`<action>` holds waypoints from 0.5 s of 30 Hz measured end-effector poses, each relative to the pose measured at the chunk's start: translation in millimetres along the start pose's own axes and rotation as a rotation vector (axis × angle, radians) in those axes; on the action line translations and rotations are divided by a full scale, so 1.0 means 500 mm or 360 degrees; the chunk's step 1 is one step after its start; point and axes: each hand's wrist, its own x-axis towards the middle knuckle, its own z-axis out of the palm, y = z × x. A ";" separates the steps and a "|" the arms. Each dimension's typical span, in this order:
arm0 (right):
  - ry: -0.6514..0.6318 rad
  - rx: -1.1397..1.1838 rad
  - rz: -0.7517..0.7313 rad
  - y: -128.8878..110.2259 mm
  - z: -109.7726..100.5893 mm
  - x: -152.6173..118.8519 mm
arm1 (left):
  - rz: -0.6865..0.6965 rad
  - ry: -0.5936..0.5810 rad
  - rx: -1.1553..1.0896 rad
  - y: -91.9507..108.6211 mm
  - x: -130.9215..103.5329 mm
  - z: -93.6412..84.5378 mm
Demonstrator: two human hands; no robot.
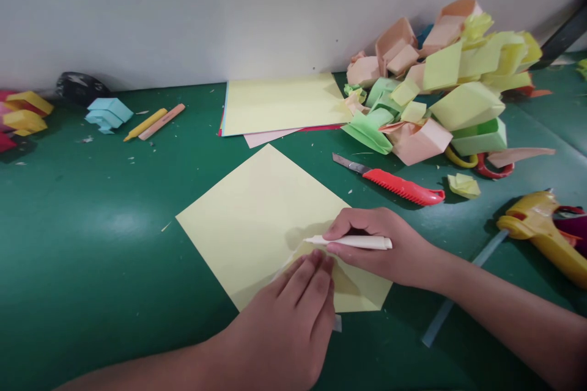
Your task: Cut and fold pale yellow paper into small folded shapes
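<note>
A pale yellow sheet of paper (247,208) lies turned cornerwise on the green table. My right hand (385,244) pinches a slim white pen (362,242), its tip touching the sheet near the middle. My left hand (298,311) rests flat on the lower part of the paper, fingers stretched out toward the pen tip. Under its fingers is a thin whitish piece, mostly hidden; one pale end (338,322) shows below the sheet's edge. I cannot make out what that piece is.
A red box cutter (403,187), blade out, lies beyond my right hand. Folded paper pieces (458,85) pile up at the back right, near a yellow glue gun (541,226) with a glue stick (433,324). Stacked paper (284,104) lies behind; two crayon-like sticks (156,122) lie left.
</note>
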 end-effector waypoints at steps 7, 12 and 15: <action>0.0028 -0.0016 -0.0039 0.005 0.001 0.000 | -0.0011 0.0019 0.0011 0.004 -0.002 0.003; 0.0035 -0.0021 -0.0086 0.007 0.002 0.000 | -0.0018 0.0034 -0.0002 0.006 -0.001 0.002; 0.0039 -0.0012 -0.0096 0.007 0.001 0.000 | -0.0045 0.0034 -0.0044 0.005 0.001 -0.001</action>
